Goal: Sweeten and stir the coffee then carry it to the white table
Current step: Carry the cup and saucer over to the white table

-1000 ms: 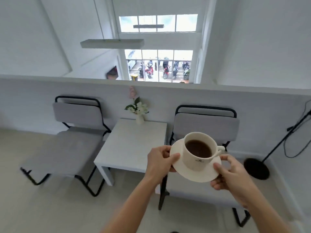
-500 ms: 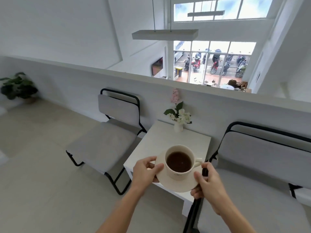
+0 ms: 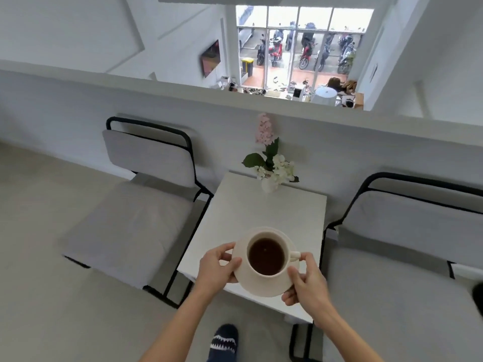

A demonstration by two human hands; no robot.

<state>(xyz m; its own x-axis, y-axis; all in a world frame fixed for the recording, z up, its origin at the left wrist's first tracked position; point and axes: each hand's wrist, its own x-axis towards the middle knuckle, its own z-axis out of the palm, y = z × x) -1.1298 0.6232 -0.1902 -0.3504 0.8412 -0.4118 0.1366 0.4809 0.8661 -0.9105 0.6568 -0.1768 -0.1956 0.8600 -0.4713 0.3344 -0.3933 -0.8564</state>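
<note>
Coffee [image 3: 266,256], dark and nearly filling a white cup [image 3: 285,267], sits on a white saucer [image 3: 264,287] that both hands carry above the near edge of the white worktop [image 3: 261,212]. The cup stands upright with its handle [image 3: 294,255] pointing right, toward the right hand [image 3: 308,279]. The left hand [image 3: 218,267] is closed on the saucer's left rim, thumb on top and the other fingers curled beneath it; the right hand is closed on the right rim in the same way, its thumb lying over the front right edge and a fingertip just beside the handle. The undersides of both grips are hidden by the saucer, and whether the saucer touches the worktop cannot be told. At the far edge of the worktop stands a small white vase of flowers [image 3: 270,165], against a low white wall. A grey chair [image 3: 136,205] with a black frame flanks the worktop on the left, and a second chair [image 3: 407,246] on the right is cut off by the picture's edge. A patterned sock [image 3: 224,340] shows on the floor below.
</note>
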